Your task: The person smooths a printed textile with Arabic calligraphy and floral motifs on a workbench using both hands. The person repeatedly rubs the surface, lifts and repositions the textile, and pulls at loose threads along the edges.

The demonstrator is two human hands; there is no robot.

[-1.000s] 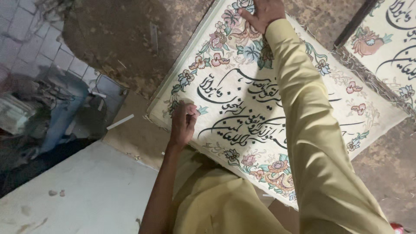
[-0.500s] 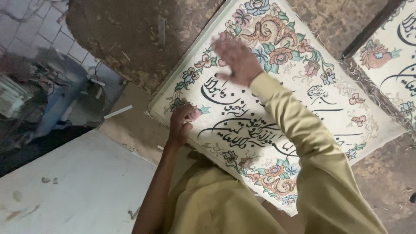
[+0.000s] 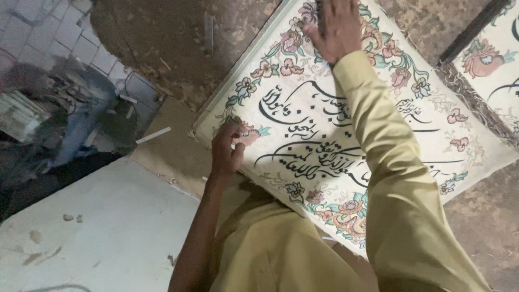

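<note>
R hand [image 3: 339, 27] slid up the cloth [image 3: 303, 116]; L hand [image 3: 226, 151] stays at edge.

Obstacles and free room:
- Cream panel [image 3: 346, 146] with floral border: lying flat, filling the centre; both hands are resting on it, left hand [image 3: 228, 152] at its near-left edge, right hand [image 3: 338, 27] at its far edge.
- Second panel [image 3: 494, 59]: lying just beside it at right, a dark strip [image 3: 470, 30] running between.
- Rough brown ground [image 3: 157, 38] at far left: lying open.
- White slab [image 3: 102, 227] at near left: lying bare but for small chips [image 3: 73, 218].
</note>
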